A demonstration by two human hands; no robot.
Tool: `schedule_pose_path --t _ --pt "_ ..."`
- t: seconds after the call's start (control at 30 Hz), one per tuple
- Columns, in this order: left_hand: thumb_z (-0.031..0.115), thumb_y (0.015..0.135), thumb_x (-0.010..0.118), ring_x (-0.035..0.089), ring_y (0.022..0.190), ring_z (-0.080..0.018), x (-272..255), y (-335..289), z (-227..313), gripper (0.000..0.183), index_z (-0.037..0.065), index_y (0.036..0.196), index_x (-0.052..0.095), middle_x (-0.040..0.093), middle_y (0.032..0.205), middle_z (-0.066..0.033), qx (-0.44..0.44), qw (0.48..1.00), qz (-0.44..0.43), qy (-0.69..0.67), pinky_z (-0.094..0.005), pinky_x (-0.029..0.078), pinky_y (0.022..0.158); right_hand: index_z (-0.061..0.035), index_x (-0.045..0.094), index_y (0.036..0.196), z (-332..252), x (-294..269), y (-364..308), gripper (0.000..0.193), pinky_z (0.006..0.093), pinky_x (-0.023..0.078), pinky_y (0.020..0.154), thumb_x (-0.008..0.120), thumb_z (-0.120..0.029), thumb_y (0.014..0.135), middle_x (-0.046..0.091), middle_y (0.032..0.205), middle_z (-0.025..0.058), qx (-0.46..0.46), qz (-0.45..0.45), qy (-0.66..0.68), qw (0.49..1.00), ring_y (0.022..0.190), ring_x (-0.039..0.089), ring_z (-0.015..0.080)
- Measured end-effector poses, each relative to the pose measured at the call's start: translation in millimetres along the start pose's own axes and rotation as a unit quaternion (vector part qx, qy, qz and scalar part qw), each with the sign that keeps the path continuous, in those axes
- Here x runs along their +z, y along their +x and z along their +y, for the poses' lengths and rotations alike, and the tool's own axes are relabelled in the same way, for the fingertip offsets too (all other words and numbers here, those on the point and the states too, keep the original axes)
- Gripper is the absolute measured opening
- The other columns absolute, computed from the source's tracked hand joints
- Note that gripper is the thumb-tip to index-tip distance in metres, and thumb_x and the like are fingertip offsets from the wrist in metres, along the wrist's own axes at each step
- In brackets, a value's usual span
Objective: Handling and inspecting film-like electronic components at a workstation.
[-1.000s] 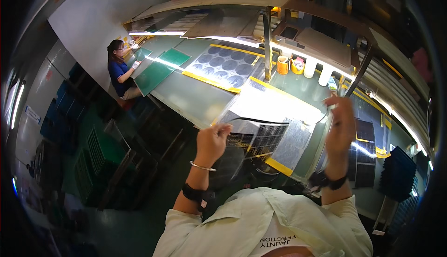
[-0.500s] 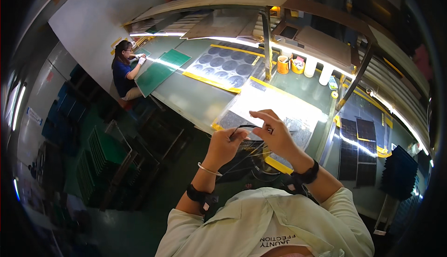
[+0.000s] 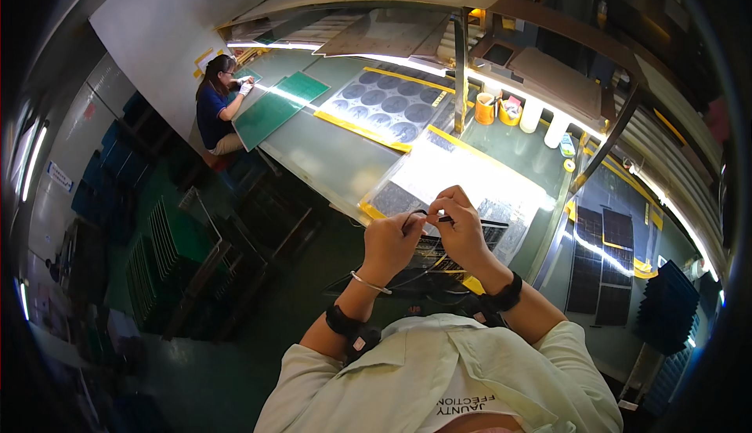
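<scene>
In front of my chest both hands hold a thin black cord or strap (image 3: 415, 214), curved between them. My left hand (image 3: 389, 243) pinches one end of it between thumb and fingers. Close beside it on the right, my right hand (image 3: 460, 233) grips the other part with bent fingers, and a short black piece shows at its fingertips. Whether the cord ends in a clip or a plug cannot be made out. Below my hands a dark panel (image 3: 493, 232) with fine light lines shows, partly hidden by my wrists. A bright white sheet (image 3: 439, 173) lies on the bench beyond.
A clear sheet with dark circles (image 3: 384, 104) lies on the bench (image 3: 305, 155), with a green board (image 3: 282, 112) farther left, where a co-worker (image 3: 215, 108) sits. Orange cups (image 3: 485, 109) stand under a shelf post (image 3: 460, 72). Racked green boards (image 3: 184, 233) stand at left, dark panels (image 3: 599, 260) lie right.
My hands have drawn closer together, and the cord's visible span between them is shorter. The dark panel shows more below my right hand. The whole view has shifted slightly.
</scene>
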State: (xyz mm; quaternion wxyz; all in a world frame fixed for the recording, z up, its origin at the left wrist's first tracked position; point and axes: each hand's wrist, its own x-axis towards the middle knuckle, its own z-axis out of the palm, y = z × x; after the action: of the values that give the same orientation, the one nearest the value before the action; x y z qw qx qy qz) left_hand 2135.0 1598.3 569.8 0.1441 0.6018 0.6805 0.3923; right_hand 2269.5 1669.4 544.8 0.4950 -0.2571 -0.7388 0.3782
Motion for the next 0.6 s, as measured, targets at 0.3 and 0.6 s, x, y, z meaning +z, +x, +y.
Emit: schedule_pose_path --t 0.3,0.6 --pt "0.013 0.083 0.063 0.064 0.061 -0.0123 -2 17 -25 0.018 -0.002 0.093 0.067 0.067 0.067 -0.0099 -0.062 0.984 -0.052 -0.161 -0.0234 0.048 0.059 -0.0018 0.054 0.087 -13 -15 -1 0.018 0.0291 0.043 0.064 0.064 0.002 0.073 0.054 0.081 0.0092 0.086 -0.083 0.039 0.992 0.071 0.054 0.0206" --pt "0.015 0.086 0.061 0.046 0.047 -0.0107 10 4 -12 0.017 -0.001 0.091 0.066 0.055 0.056 -0.0103 -0.006 0.994 -0.075 -0.083 -0.0271 0.04 0.049 -0.0042 0.057 0.083 10 -2 -6 0.015 0.0309 0.042 0.058 0.068 -0.007 0.073 0.052 0.076 0.009 -0.013 0.042 -0.021 0.999 0.065 0.053 0.0231"
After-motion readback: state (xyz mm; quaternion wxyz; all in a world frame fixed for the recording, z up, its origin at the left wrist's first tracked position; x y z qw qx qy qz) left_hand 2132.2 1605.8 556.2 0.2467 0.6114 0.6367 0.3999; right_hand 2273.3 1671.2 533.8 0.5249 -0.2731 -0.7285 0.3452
